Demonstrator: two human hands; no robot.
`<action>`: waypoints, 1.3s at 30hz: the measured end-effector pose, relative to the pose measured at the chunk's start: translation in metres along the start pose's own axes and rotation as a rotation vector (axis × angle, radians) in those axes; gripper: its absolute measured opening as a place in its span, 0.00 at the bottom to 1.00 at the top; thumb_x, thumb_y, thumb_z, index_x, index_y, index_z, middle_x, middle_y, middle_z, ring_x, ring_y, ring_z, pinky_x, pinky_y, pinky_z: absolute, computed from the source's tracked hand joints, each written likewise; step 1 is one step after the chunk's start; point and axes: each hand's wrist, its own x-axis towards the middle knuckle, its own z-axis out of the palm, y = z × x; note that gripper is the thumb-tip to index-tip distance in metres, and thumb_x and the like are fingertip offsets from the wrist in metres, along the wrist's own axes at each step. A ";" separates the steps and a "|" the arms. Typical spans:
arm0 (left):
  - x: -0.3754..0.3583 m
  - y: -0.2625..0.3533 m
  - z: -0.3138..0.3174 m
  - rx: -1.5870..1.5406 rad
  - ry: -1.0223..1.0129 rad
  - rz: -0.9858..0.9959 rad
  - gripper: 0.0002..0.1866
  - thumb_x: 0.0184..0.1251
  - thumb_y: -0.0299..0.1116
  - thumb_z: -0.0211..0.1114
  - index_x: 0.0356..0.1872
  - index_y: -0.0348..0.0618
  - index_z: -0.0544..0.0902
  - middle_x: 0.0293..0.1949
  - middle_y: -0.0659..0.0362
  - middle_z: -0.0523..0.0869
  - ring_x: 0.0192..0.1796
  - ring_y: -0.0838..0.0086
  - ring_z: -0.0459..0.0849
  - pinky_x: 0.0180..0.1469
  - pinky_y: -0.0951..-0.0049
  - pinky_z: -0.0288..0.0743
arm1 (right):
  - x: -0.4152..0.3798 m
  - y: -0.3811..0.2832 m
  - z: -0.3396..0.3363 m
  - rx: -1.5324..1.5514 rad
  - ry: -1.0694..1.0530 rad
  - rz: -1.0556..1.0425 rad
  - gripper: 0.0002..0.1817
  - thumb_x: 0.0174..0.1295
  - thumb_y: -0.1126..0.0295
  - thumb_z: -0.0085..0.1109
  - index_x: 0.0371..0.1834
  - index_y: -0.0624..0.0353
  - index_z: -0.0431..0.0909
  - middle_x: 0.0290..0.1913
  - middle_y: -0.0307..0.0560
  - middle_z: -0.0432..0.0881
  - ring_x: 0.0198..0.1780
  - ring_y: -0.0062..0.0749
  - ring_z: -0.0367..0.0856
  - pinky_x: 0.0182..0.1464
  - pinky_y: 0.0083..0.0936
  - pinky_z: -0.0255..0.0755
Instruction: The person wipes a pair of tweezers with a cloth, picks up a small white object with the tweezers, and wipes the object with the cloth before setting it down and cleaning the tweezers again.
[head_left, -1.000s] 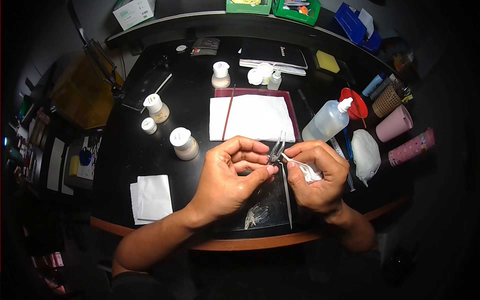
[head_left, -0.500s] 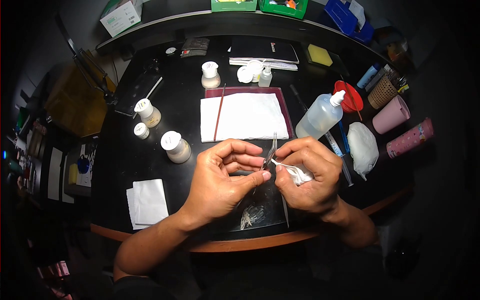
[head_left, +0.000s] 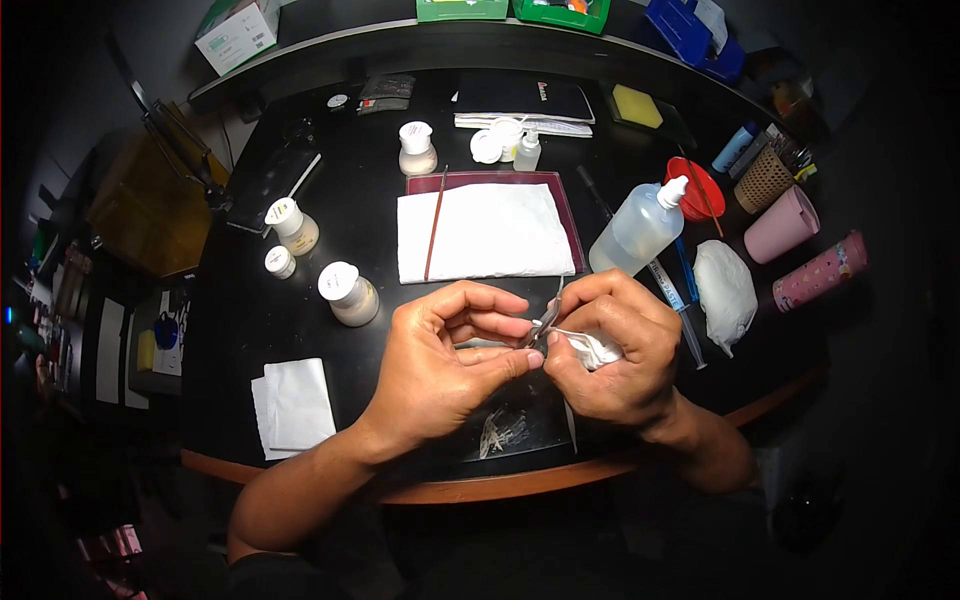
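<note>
My left hand (head_left: 440,355) is closed, thumb and fingertips pinching a slim shiny metal instrument (head_left: 553,305) whose exact kind I cannot make out. A small pale piece (head_left: 537,325) shows beside the instrument at my left fingertips. My right hand (head_left: 620,345) is closed on a crumpled white tissue (head_left: 592,350), a twisted end of it touching the instrument. Just beyond both hands lies a folded white paper towel (head_left: 500,230) on a maroon tray (head_left: 565,210), with a thin red-brown brush (head_left: 436,230) across the towel.
White-capped jars (head_left: 350,295) stand at the left. A clear squeeze bottle (head_left: 640,230), a syringe (head_left: 680,310) and a white wad (head_left: 725,295) sit at the right, near a red bowl (head_left: 693,190). A folded napkin (head_left: 300,405) lies near the front left. Clear scraps (head_left: 505,432) lie below my hands.
The metal instrument has turned in my left fingers, so its prongs look narrower and tilt more to the right. The small pale piece shows more clearly. My right hand has shifted slightly left with the tissue.
</note>
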 end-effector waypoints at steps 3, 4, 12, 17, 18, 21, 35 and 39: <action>0.000 0.002 0.001 0.015 -0.002 0.008 0.20 0.55 0.13 0.75 0.49 0.28 0.80 0.46 0.51 0.84 0.51 0.72 0.86 0.55 0.72 0.87 | 0.001 0.002 0.001 0.010 0.013 -0.032 0.05 0.45 0.79 0.68 0.23 0.66 0.79 0.31 0.47 0.82 0.28 0.29 0.84 0.29 0.23 0.77; 0.000 0.002 0.001 0.023 -0.003 0.011 0.20 0.55 0.13 0.74 0.49 0.28 0.80 0.46 0.51 0.84 0.51 0.72 0.85 0.56 0.72 0.87 | 0.001 0.001 0.001 0.015 0.010 -0.032 0.05 0.45 0.79 0.68 0.23 0.66 0.80 0.31 0.47 0.82 0.29 0.29 0.84 0.29 0.23 0.77; 0.001 0.003 -0.001 0.013 -0.060 0.008 0.17 0.56 0.13 0.73 0.47 0.27 0.82 0.46 0.49 0.86 0.49 0.72 0.87 0.54 0.72 0.88 | 0.002 0.003 -0.001 0.093 -0.026 -0.030 0.04 0.47 0.81 0.68 0.26 0.67 0.82 0.33 0.49 0.84 0.31 0.29 0.86 0.32 0.22 0.78; 0.001 0.000 -0.004 0.006 -0.047 0.044 0.15 0.56 0.18 0.76 0.45 0.30 0.85 0.43 0.53 0.88 0.46 0.76 0.87 0.49 0.78 0.87 | 0.003 0.005 -0.005 0.207 -0.096 0.074 0.04 0.51 0.83 0.67 0.30 0.67 0.84 0.36 0.50 0.85 0.35 0.30 0.87 0.38 0.21 0.79; 0.002 0.001 -0.004 -0.002 -0.041 0.052 0.15 0.56 0.18 0.77 0.45 0.30 0.85 0.42 0.53 0.88 0.46 0.76 0.87 0.49 0.78 0.87 | 0.002 0.005 -0.005 0.242 -0.100 0.113 0.04 0.53 0.83 0.67 0.31 0.67 0.85 0.36 0.50 0.85 0.36 0.30 0.87 0.38 0.21 0.79; 0.004 0.004 -0.006 0.015 -0.037 0.053 0.16 0.55 0.16 0.76 0.45 0.29 0.84 0.42 0.52 0.87 0.46 0.74 0.87 0.50 0.75 0.88 | 0.000 0.007 -0.004 0.336 -0.123 0.203 0.04 0.57 0.83 0.67 0.35 0.68 0.86 0.39 0.49 0.85 0.39 0.28 0.86 0.40 0.20 0.79; 0.004 -0.001 -0.009 -0.092 -0.066 0.099 0.13 0.58 0.18 0.76 0.44 0.31 0.86 0.42 0.52 0.89 0.46 0.76 0.88 0.51 0.78 0.85 | 0.000 0.008 -0.006 0.528 -0.225 0.348 0.05 0.65 0.82 0.64 0.42 0.69 0.84 0.44 0.47 0.81 0.42 0.22 0.83 0.41 0.16 0.79; 0.005 -0.002 -0.008 -0.080 -0.068 0.115 0.12 0.59 0.18 0.75 0.44 0.30 0.85 0.43 0.51 0.89 0.45 0.76 0.89 0.49 0.78 0.85 | -0.001 0.009 -0.006 0.544 -0.226 0.384 0.05 0.65 0.81 0.64 0.42 0.69 0.84 0.44 0.47 0.81 0.42 0.21 0.82 0.41 0.16 0.78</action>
